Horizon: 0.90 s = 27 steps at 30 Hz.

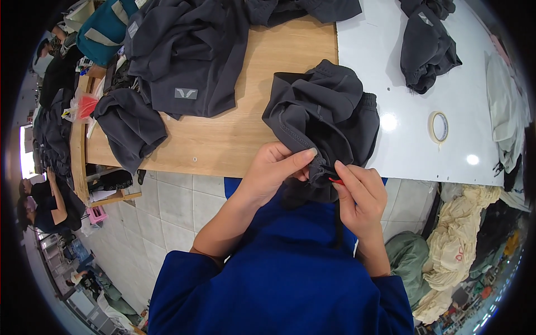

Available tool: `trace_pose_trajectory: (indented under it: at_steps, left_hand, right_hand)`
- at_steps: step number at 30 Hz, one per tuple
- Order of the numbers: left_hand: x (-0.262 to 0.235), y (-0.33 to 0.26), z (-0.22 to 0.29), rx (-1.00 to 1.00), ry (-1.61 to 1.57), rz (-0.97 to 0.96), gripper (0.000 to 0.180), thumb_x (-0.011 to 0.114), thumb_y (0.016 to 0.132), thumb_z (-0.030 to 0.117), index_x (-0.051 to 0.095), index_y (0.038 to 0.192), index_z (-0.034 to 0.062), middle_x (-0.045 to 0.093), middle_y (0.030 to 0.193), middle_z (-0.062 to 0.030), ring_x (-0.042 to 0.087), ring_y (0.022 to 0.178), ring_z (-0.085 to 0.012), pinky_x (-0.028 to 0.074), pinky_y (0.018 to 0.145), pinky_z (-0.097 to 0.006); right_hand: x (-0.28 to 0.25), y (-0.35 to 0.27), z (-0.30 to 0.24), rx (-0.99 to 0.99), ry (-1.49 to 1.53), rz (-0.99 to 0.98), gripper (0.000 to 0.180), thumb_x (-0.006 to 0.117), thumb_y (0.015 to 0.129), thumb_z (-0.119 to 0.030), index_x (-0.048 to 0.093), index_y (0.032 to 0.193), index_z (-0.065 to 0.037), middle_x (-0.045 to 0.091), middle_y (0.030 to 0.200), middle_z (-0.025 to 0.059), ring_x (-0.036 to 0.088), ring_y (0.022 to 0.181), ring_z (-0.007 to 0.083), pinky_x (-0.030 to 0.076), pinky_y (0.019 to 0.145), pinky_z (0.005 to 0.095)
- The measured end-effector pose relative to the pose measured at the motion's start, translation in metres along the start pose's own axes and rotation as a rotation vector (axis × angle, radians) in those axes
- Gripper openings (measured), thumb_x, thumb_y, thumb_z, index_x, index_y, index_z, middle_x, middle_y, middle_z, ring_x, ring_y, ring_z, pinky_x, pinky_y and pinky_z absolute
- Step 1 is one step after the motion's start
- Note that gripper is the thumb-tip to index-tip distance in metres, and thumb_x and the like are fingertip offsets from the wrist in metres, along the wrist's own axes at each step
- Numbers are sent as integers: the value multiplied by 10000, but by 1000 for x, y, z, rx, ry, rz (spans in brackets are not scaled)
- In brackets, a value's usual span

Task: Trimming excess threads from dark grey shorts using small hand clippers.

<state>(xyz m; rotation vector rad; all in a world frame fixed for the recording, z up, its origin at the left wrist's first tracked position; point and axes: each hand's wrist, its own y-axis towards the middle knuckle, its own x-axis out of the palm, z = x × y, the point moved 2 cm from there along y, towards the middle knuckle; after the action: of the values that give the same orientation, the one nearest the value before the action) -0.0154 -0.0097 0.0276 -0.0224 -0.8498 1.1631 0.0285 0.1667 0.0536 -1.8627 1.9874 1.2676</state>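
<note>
Dark garment (324,111) — left hand (268,173) gripping, right hand (363,195) fingers (349,173) pinching

A small rectangular grey label (186,93) sits on the dark grey garment in the upper left centre of the frame; it is a lighter grey patch with a pale emblem, lying flat on the fabric. A 2nd small grey tag (133,29) shows on the dark cloth near the upper left, beside the teal bag, tilted. A 3rd pale grey tag (425,19) lies on the dark garment at the upper right, on the white part of the counter. At the left edge, a crumpled clear plastic package (82,106) with red inside rests against the counter's corner. No screens or signs can be made out.
</note>
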Motion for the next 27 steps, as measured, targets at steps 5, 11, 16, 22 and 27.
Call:
trace_pose_trajectory:
  at_steps: [5, 11, 16, 22, 27]
  left_hand:
    - [-2, 0, -1, -3, -26, 3, 136, 611, 892, 143, 659, 903, 16, 663, 775, -51, 608, 643, -92, 494, 586, -208]
    - [-2, -1, -1, 6, -30, 10, 137, 606, 894, 139, 656, 892, 12, 662, 770, -55, 614, 643, -96, 502, 580, -213]
    - [-2, -2, -2, 9, -63, 23, 111, 599, 896, 130, 648, 901, 29, 661, 787, -61, 616, 649, -99, 502, 569, -211]
    - [-1, -1, -6, -18, -154, 17, 101, 579, 907, 129, 601, 977, 59, 665, 859, -76, 634, 696, -118, 522, 593, -224]
    - [5, -2, -14, -39, -245, 35, 140, 552, 919, 128, 579, 1032, 50, 663, 915, -89, 657, 779, -145, 554, 660, -237]
  right_hand:
    - [1, 0, -1, -23, -17, 9, 366, 708, 641, -8, 687, 1004, -51, 621, 809, 68, 513, 606, 191, 398, 532, 265]
    - [2, -2, -1, -30, -22, 12, 366, 709, 636, 1, 688, 998, -49, 619, 806, 65, 518, 611, 191, 401, 537, 266]
    - [0, -4, -1, 48, 58, 34, 368, 703, 640, 12, 681, 1005, -27, 617, 819, 94, 542, 649, 219, 426, 572, 270]
    - [1, -13, -2, 362, 438, 77, 378, 696, 726, -7, 607, 1093, 10, 603, 909, 89, 566, 718, 170, 448, 677, 233]
    - [20, -3, -7, 306, 334, 97, 352, 686, 629, 40, 652, 972, -32, 587, 745, 53, 555, 607, 142, 434, 545, 231]
